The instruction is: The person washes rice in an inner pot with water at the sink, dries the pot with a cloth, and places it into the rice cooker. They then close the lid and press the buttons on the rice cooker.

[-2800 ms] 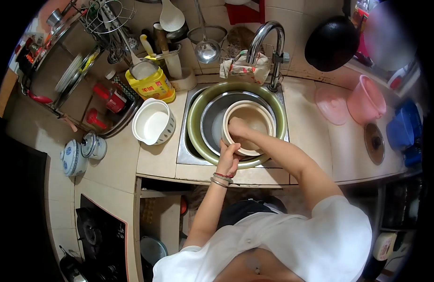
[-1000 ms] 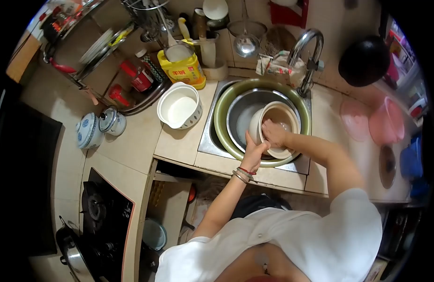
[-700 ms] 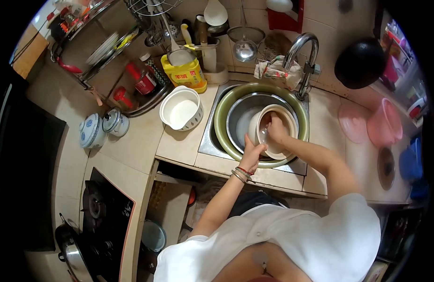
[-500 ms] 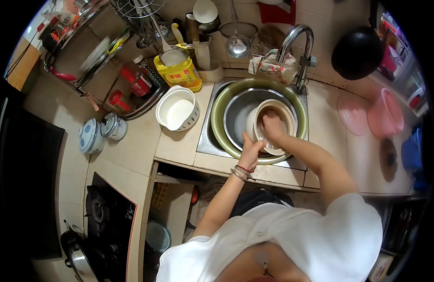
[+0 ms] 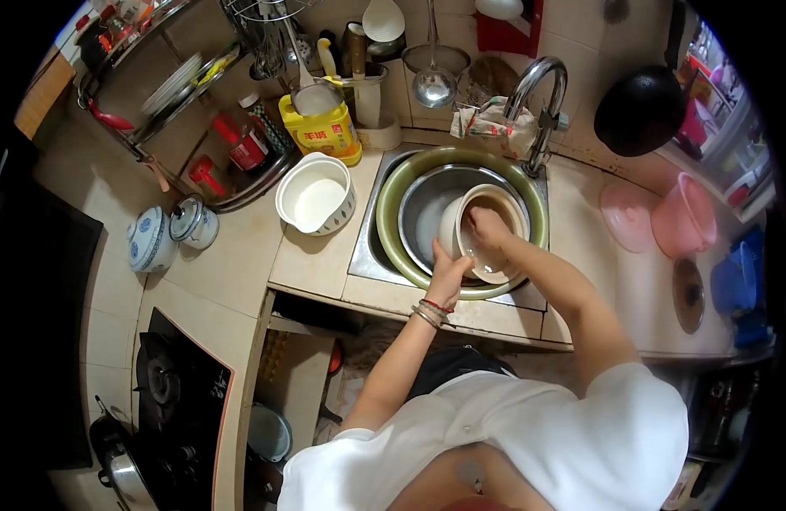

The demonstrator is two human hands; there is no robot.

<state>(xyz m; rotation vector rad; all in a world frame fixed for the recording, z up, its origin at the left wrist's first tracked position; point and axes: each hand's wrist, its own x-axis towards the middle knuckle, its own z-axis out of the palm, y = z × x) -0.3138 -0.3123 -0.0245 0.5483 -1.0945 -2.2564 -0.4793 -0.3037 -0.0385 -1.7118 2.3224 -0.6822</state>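
Observation:
My left hand [image 5: 449, 274] grips the near-left rim of a cream-coloured pot [image 5: 519, 223], thumb over the edge. The pot is tilted and has some water in it. Inside it, my right hand [image 5: 488, 228] presses against the inner wall with curled fingers; whatever they hold, if anything, is hidden. Under the pot sits a steel basin [image 5: 417, 198] with cloudy water. That basin stands within a larger olive-green basin [image 5: 391, 189] in the sink [image 5: 365, 247].
A curved faucet [image 5: 546, 111] rises behind the basins. To the left stand a white pot [image 5: 316, 198] and a yellow jug [image 5: 321, 132]. On the right are a pink tub [image 5: 684, 217], a pink lid [image 5: 625, 217] and a glass lid [image 5: 688, 295]. A black pan [image 5: 638, 111] hangs on the wall.
My right hand has shifted slightly toward the left inner wall of the cream pot. My left hand keeps its grip on the rim. The whole view has moved a little.

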